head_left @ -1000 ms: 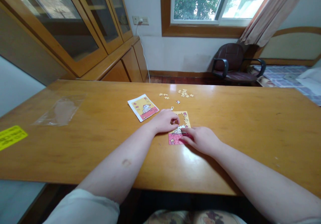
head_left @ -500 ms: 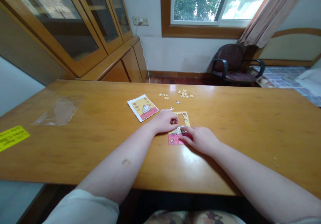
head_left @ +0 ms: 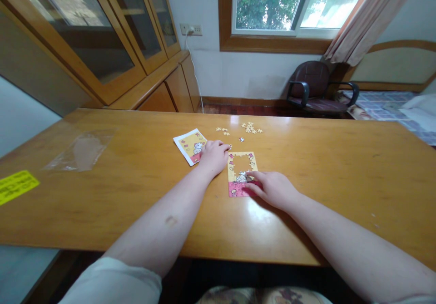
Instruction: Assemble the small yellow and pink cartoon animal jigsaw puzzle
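A partly assembled jigsaw puzzle (head_left: 235, 189), pink below and yellow above with a gap inside its frame, lies on the table. My right hand (head_left: 274, 188) rests at its lower right, thumb and fingers apart on the puzzle. Up and left of the puzzle, my left hand (head_left: 215, 155) has its fingertips at a small loose piece (head_left: 230, 147); whether it grips the piece is too small to tell. Part of the printed picture card (head_left: 188, 145) is covered by that hand. A white patterned piece (head_left: 241, 139) lies above the puzzle.
Several loose yellow pieces (head_left: 250, 128) lie near the table's (head_left: 136, 195) far edge, others (head_left: 222, 129) to their left. A clear plastic bag (head_left: 83, 152) and a yellow label (head_left: 17, 186) are at the left. Beyond stand a cabinet and a chair (head_left: 311, 84).
My left hand has moved up and left, off the puzzle to the small loose piece, uncovering the puzzle's left side and covering part of the card. My right hand has stayed in place.
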Motion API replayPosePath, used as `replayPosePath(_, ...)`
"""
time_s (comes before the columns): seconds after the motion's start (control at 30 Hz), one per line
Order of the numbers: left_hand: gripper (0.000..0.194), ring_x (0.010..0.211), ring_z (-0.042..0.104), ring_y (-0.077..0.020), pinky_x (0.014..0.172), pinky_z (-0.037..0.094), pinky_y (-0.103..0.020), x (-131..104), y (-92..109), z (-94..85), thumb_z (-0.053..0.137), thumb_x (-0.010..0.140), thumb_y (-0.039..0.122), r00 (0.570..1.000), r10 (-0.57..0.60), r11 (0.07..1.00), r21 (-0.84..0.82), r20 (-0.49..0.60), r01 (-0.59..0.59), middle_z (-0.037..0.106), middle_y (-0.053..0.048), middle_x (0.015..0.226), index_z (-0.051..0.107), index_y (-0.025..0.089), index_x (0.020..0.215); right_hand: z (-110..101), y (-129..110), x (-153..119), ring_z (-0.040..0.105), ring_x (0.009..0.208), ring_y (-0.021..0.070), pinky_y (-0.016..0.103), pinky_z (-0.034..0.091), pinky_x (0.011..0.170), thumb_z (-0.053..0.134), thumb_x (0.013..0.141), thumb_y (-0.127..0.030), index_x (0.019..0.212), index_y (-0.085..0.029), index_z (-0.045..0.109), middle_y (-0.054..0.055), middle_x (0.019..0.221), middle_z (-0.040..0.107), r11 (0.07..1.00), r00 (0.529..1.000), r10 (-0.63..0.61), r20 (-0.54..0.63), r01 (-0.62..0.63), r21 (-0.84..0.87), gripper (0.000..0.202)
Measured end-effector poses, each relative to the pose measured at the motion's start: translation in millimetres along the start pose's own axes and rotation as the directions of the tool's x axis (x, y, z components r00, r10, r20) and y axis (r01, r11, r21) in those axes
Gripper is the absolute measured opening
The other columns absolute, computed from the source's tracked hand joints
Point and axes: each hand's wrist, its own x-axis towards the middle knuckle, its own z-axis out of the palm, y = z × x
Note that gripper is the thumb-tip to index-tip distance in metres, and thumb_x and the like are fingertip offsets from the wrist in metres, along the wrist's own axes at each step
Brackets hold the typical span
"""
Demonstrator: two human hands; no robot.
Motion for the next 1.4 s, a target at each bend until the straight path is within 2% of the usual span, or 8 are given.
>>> replayPosePath(0.1, 0.029, 0.102, 0.051, -0.0278, 0.092, 0.039, -0.044, 1.3, -1.5, -0.9, 0.044, 0.088, 0.027, 0.998, -0.056, 0.998, 0.024, -0.021, 0.057, 0.064, -0.008, 0.108, 0.069, 0.025, 0.104, 1.0, 0.5, -0.2, 0.069, 0.078, 0.0229, 0.03, 0.045, 0.063, 0.043, 0.091, -0.054, 0.114, -0.024, 0.063, 0.007, 0.091, 0.074, 1.0, 1.0, -0.007, -0.009, 0.007, 0.012, 0.042)
replayPosePath(0.27, 0.031, 0.108, 0.048, -0.029, 0.094, 0.038, -0.045, 1.1, -5.3, 3.8, 0.048, 0.087, 0.03, 0.997, -0.058, 0.997, 0.042, -0.044, 0.059, 0.061, -0.007, 0.116, 0.064, 0.029, 0.114, -0.1, 0.3, -0.6, 0.069, 0.078, 0.0225, 0.03, 0.045, 0.064, 0.043, 0.091, -0.053, 0.112, -0.024, 0.063, 0.007, 0.09, 0.074, 1.0, 1.0, -0.006, 0.001, 0.006, 0.02, 0.042)
replayPosePath(0.5, 0.025, 0.105, 0.049, -0.0302, 0.091, 0.04, -0.046, 2.7, -5.2, 2.7, 0.049, 0.086, 0.029, 0.997, -0.069, 0.997, 0.034, -0.027, 0.07, 0.065, -0.007, 0.11, 0.069, 0.025, 0.101, -0.6, 0.1, -1.2, 0.068, 0.077, 0.0216, 0.029, 0.044, 0.064, 0.042, 0.092, -0.053, 0.111, -0.024, 0.064, 0.007, 0.09, 0.074, 1.0, 1.0, -0.01, 0.0, 0.01, 0.021, 0.041)
replayPosePath(0.8, 0.02, 0.1, 0.055, -0.03, 0.087, 0.042, -0.045, 4.6, -1.3, -1.5, 0.05, 0.083, 0.025, 0.996, -0.091, 0.996, 0.019, -0.011, 0.091, 0.068, -0.009, 0.1, 0.063, 0.021, 0.098, 0.9, 1.4, -0.9, 0.068, 0.077, 0.0218, 0.029, 0.044, 0.064, 0.042, 0.092, -0.052, 0.112, -0.024, 0.064, 0.007, 0.09, 0.074, 0.999, 1.0, -0.02, -0.001, 0.02, 0.027, 0.04)
replayPosePath(1.0, 0.017, 0.089, 0.06, -0.0238, 0.082, 0.045, -0.038, 4.9, -3.2, -2.5, 0.049, 0.084, 0.021, 0.997, -0.048, 0.985, -0.165, -0.054, 0.038, 0.069, -0.007, 0.091, 0.061, 0.02, 0.095, 1.0, 2.2, -1.3, 0.068, 0.077, 0.0219, 0.029, 0.044, 0.064, 0.042, 0.092, -0.053, 0.112, -0.024, 0.064, 0.007, 0.091, 0.073, 0.999, 1.0, -0.019, -0.009, 0.02, 0.03, 0.041)
replayPosePath(1.17, 0.023, 0.086, 0.061, -0.0185, 0.079, 0.047, -0.031, 2.9, 1.6, -4.7, 0.05, 0.082, 0.02, 0.996, 0.035, 0.925, -0.374, -0.084, -0.064, 0.069, -0.004, 0.091, 0.065, 0.019, 0.1, 2.1, 2.6, -1.4, 0.068, 0.078, 0.0216, 0.029, 0.045, 0.066, 0.042, 0.092, -0.054, 0.112, -0.025, 0.064, 0.007, 0.092, 0.074, 1.0, 1.0, -0.009, -0.006, 0.01, 0.029, 0.042)
replayPosePath(1.27, 0.021, 0.079, 0.062, -0.0161, 0.075, 0.048, -0.029, -0.5, 5.9, -4.8, 0.052, 0.082, 0.024, 0.994, 0.113, 0.873, -0.477, -0.01, -0.104, 0.07, -0.003, 0.089, 0.068, 0.02, 0.097, 2.5, 3.0, -1.0, 0.068, 0.079, 0.0219, 0.03, 0.045, 0.066, 0.041, 0.092, -0.053, 0.111, -0.025, 0.065, 0.007, 0.092, 0.074, 1.0, 1.0, 0.005, -0.013, -0.004, 0.025, 0.042)
replayPosePath(1.4, 0.021, 0.076, 0.063, -0.0147, 0.07, 0.049, -0.027, -4.1, 8.6, -1.5, 0.054, 0.082, 0.027, 0.976, 0.192, 0.8, -0.592, 0.099, -0.097, 0.07, -0.002, 0.084, 0.067, 0.018, 0.096, 1.2, 3.4, -0.4, 0.068, 0.079, 0.0213, 0.029, 0.044, 0.066, 0.041, 0.093, -0.049, 0.109, -0.025, 0.066, 0.006, 0.091, 0.074, 0.998, 0.998, 0.049, -0.049, -0.047, 0.039, 0.039)
